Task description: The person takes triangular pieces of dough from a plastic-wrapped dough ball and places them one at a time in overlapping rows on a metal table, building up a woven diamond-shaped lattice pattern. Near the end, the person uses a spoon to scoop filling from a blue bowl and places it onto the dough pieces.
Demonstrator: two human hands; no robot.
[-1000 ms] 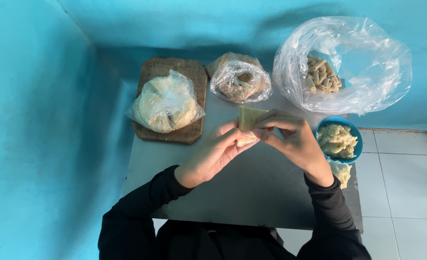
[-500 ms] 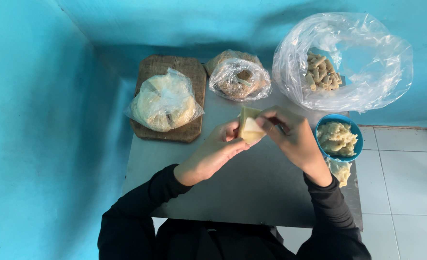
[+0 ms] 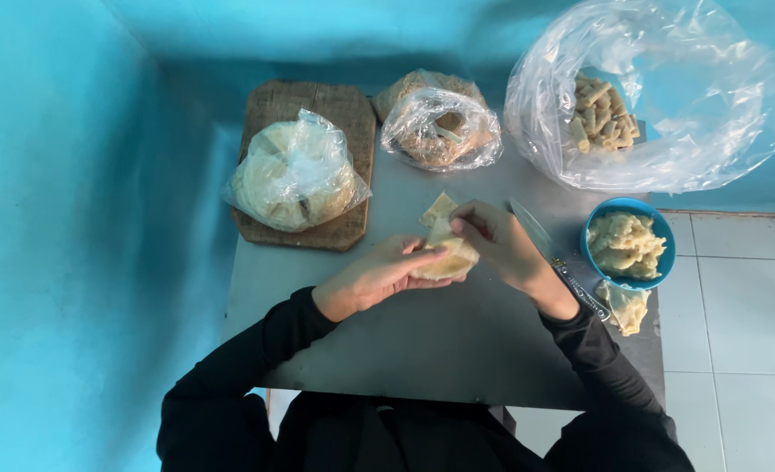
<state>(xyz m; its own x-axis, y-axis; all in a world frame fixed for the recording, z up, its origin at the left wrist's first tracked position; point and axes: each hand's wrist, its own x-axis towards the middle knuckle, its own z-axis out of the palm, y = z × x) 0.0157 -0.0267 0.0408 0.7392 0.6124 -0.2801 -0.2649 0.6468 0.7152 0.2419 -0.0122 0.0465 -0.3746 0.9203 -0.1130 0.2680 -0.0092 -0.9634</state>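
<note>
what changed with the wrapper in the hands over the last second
The pale wrapper, held up flat a second ago, has been folded over and now lies cupped in the left hand. The right hand keeps pinching its top edge. The blue bowl, the bags and the wooden board stayed put.

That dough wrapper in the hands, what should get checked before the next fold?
1. Dough wrapper held by both hands: ok, left hand under it, right hand pinching its top.
2. Filling tucked inside: cannot tell, fingers hide it.
3. Blue bowl of filling close by: ok, beside the right wrist.
4. Bare table under the hands: ok.
5. Big clear bag of finished rolls open: ok.
</note>
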